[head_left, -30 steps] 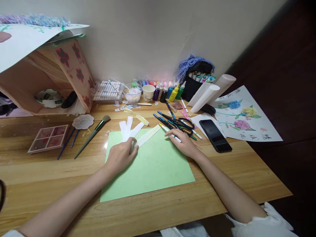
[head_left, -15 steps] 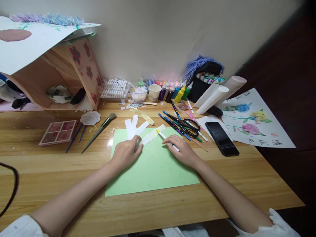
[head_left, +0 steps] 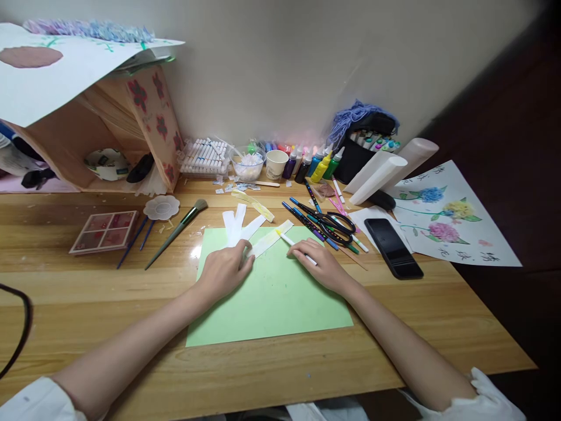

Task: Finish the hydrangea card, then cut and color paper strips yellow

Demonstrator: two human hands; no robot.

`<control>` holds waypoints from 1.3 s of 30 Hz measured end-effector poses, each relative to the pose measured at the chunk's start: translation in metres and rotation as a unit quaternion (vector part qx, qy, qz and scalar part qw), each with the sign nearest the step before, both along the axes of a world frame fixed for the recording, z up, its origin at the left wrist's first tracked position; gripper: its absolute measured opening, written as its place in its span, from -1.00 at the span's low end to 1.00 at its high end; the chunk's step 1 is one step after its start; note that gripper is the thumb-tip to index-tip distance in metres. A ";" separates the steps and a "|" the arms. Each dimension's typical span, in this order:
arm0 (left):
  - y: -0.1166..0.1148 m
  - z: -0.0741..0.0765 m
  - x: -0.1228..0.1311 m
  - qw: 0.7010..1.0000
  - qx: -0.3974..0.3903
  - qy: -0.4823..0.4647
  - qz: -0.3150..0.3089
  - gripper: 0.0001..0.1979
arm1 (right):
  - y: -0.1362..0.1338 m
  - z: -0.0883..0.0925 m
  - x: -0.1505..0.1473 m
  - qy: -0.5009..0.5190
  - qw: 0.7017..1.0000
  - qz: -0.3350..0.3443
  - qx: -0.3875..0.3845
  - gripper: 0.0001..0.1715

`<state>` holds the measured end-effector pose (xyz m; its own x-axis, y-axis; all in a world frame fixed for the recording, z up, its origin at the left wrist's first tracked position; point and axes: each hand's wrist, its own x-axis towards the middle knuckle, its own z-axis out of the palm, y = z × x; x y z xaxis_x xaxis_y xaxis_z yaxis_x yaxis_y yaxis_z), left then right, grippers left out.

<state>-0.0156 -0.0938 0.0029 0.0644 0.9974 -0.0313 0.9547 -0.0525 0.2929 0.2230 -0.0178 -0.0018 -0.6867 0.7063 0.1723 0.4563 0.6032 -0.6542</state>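
A white paper strip (head_left: 266, 241) with yellow colouring near its far end lies slanted across a sheet of green paper (head_left: 276, 310). My left hand (head_left: 222, 270) holds its near end down with curled fingers, which hide that end. Pinched in my right hand (head_left: 322, 264) is a white marker (head_left: 298, 248), its yellow tip touching the strip. Several plain white strips (head_left: 236, 222) fan out beyond my left hand. Past them lies a strip coloured yellow (head_left: 254, 204).
Black scissors (head_left: 337, 225) lie over several pens right of the green sheet, near a phone (head_left: 394, 248). On the left are a makeup brush (head_left: 177, 234) and a palette (head_left: 105, 232). Paint bottles (head_left: 322, 165), a paper cup (head_left: 276, 164) and a marker box (head_left: 205, 159) line the wall.
The marker tip has shifted slightly along the strip's coloured end. My left hand stays in place on the strip. The whole view has tilted a little.
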 end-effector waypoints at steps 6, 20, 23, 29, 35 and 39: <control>0.001 0.001 0.000 1.000 -0.001 0.002 0.001 -0.78 | -0.012 0.004 -0.007 -0.008 0.999 0.048 0.023 -0.74; 0.000 0.002 0.001 1.000 -0.013 0.014 0.003 -0.76 | -0.011 0.003 0.003 -0.049 0.989 0.122 0.061 -0.73; 0.000 0.002 0.000 1.000 -0.014 0.015 -0.002 -0.75 | -0.008 0.002 0.007 -0.052 0.986 0.125 0.097 -0.71; 0.000 0.000 0.000 1.000 -0.004 0.017 -0.001 -0.76 | -0.002 0.004 0.012 -0.095 0.974 0.128 0.158 -0.73; 0.000 0.001 0.000 1.000 -0.009 0.014 -0.004 -0.76 | 0.014 0.002 0.027 -0.087 0.986 0.076 0.122 -0.73; 0.000 0.002 0.000 1.000 -0.012 0.008 -0.004 -0.75 | 0.024 0.003 0.038 -0.070 0.990 0.011 0.126 -0.73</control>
